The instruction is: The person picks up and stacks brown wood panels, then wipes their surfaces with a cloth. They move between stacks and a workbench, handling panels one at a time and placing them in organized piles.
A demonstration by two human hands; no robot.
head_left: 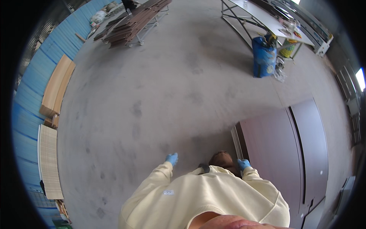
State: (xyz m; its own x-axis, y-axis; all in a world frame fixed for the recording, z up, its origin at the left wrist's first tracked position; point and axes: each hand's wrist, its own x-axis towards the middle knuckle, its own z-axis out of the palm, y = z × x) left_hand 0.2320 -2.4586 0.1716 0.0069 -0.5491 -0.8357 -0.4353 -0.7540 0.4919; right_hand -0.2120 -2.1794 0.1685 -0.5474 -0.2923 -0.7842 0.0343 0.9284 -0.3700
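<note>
My left hand (172,158), in a light blue glove, hangs in front of me over the grey floor. Its fingers look curled in, and nothing shows in them. My right hand (243,164), gloved the same way, is close beside the near left corner of a stack of dark brown panels (270,141). Whether it touches the panel edges I cannot tell, since its fingers are small and partly hidden. Layered edges show on the stack's left end. Between my hands, a brown shoe (222,158) stands on the floor.
A blue barrel (264,57) stands by a long white-topped table (263,17) at the far right. Brown boards lie on a wheeled rack (133,24) at the far left. Wood-coloured panels (49,160) lean along the blue wall (28,110). Grey floor (152,84) stretches ahead.
</note>
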